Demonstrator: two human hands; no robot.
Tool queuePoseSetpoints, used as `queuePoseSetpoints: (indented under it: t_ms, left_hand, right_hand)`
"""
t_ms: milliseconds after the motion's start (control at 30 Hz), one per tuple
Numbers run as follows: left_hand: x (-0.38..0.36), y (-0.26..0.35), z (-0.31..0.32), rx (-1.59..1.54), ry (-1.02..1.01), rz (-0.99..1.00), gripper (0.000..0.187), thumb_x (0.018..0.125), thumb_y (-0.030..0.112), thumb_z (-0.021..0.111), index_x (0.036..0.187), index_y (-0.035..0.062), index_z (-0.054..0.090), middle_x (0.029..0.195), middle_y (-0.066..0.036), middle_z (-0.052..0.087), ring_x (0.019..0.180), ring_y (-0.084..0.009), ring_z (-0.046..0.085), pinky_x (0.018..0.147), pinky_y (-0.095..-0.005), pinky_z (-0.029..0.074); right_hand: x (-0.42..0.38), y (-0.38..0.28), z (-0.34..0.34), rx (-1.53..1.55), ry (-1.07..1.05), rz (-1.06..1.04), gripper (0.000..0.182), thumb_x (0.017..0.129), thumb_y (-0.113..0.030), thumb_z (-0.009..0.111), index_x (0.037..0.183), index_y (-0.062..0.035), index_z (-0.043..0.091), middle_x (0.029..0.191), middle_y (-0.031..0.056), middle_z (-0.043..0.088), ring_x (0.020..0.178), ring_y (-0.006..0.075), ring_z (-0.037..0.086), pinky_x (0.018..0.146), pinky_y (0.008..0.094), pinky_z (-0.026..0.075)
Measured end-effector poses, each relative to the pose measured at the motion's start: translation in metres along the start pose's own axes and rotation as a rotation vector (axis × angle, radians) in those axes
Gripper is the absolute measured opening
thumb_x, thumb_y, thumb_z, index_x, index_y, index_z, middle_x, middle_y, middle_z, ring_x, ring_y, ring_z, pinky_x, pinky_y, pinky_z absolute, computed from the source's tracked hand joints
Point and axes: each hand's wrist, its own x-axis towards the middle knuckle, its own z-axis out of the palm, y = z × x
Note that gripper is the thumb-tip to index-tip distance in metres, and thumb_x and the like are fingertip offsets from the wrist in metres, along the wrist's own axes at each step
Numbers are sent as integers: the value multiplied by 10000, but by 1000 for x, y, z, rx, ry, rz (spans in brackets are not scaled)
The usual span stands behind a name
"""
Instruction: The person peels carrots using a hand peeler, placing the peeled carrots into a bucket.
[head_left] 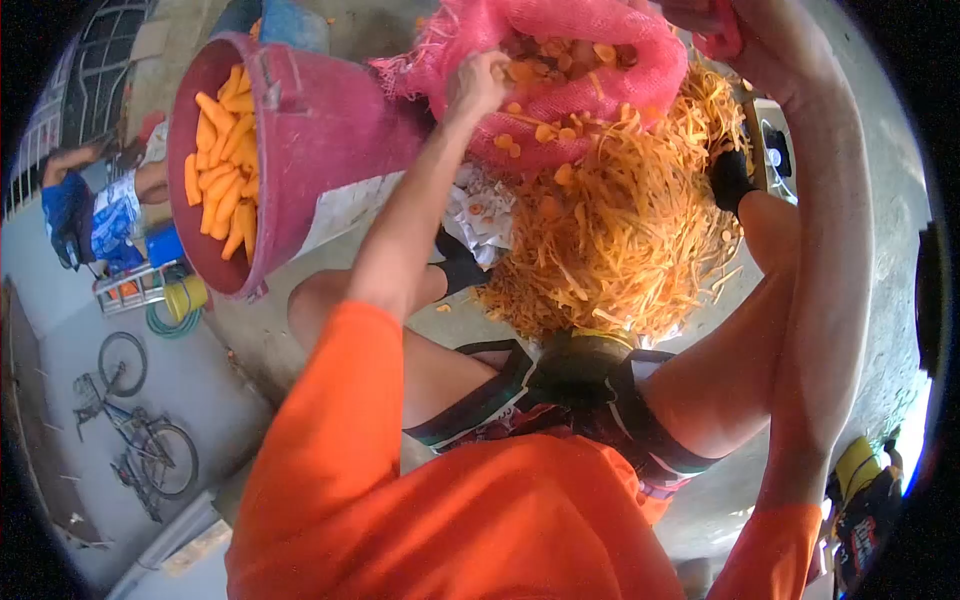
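A pink mesh bag [545, 150] lies open at the top centre, with orange slices and scraps inside and on its folds. At its left rim, my left hand [482, 82] has its fingers closed on the mesh. My right hand [755, 45] is at the upper right, partly cut off by the frame edge; its fingers are bent at the bag's right rim, beside a bright reddish-pink piece [722, 32]. Below the bag, between my legs, rises a large heap of orange peelings [600, 235]. Crumpled white paper [478, 212] shows at the heap's left side.
A big tilted pink tub [330, 130] at the left holds many peeled carrots [228, 165]. Behind it are a blue container [295, 25] and a seated person in blue [68, 210]. A bicycle [140, 430] stands farther left. An open box [770, 150] is beside my right foot.
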Motion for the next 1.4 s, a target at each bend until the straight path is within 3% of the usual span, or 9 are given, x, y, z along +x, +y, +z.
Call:
queuePoseSetpoints:
  t_ms: [100,167,367,733,800,1033,1100,1133,1400]
  left_hand:
    - [30,-19,11,315,61,208,356,883,223,739,1235,257,696,1188,-37,603,1054,-237,656,892,-404,561]
    - [39,-16,7,339,35,243,212,855,262,725,1065,250,749,1125,-68,614,956,-330,682,857,-475,558]
    - [34,-23,-5,294,87,375,230,826,227,783,1052,199,754,998,-80,650,917,-285,699,827,-415,572]
    - [-74,16,-119,-1460,280,316,421,910,3,686,1312,59,575,1203,-114,657,1095,-220,667,951,-343,566]
    - [-94,24,-132,-1744,-63,93,499,925,128,716,1381,89,518,1310,-82,611,1144,-215,636,976,-361,558]
    - [-151,48,-151,-2183,-236,309,471,1022,227,575,1441,59,441,1414,-114,549,1215,-234,581,951,-379,559]
    - [-167,46,-152,-2161,-221,247,471,1033,232,549,1453,57,426,1426,-125,537,1231,-241,574,960,-391,556]
    - [-173,47,-154,-2135,-220,181,471,1045,236,524,1465,56,411,1438,-135,525,1248,-249,567,970,-402,552]
    - [-207,59,-164,-1849,-38,250,456,1027,151,564,1454,49,441,1399,-129,556,1253,-244,583,1006,-333,537]
  right_hand:
    - [1,-4,-4,-71,180,78,693,898,-726,561,1024,-46,605,798,10,507,520,33,413,413,179,315]
    - [-8,17,-13,109,110,-248,602,945,-656,553,1025,-61,598,766,-5,506,520,37,418,415,174,318]
    - [-3,9,-25,151,181,-104,517,996,-572,526,1035,-62,605,770,-7,513,519,39,425,419,182,329]
    - [-5,29,-13,-75,187,-394,302,1054,-219,473,1261,-40,599,801,25,585,530,53,479,432,203,369]
    - [-11,29,-12,20,143,-356,302,1051,-199,467,1271,-33,592,821,32,603,542,58,493,438,199,376]
    - [-1,56,-10,-165,45,-267,188,973,-139,583,1091,-12,654,836,109,698,565,155,591,511,291,462]
    - [3,73,-5,-416,-47,-511,251,991,-214,645,1210,-95,672,857,-74,628,607,-4,448,527,190,370]
    - [-6,66,6,-444,-72,-468,221,1004,-47,519,1124,-35,704,1011,39,687,947,88,609,819,252,494]
    - [-22,83,54,-280,109,-247,277,991,-164,572,1196,1,658,1170,85,711,1056,223,659,944,350,503]
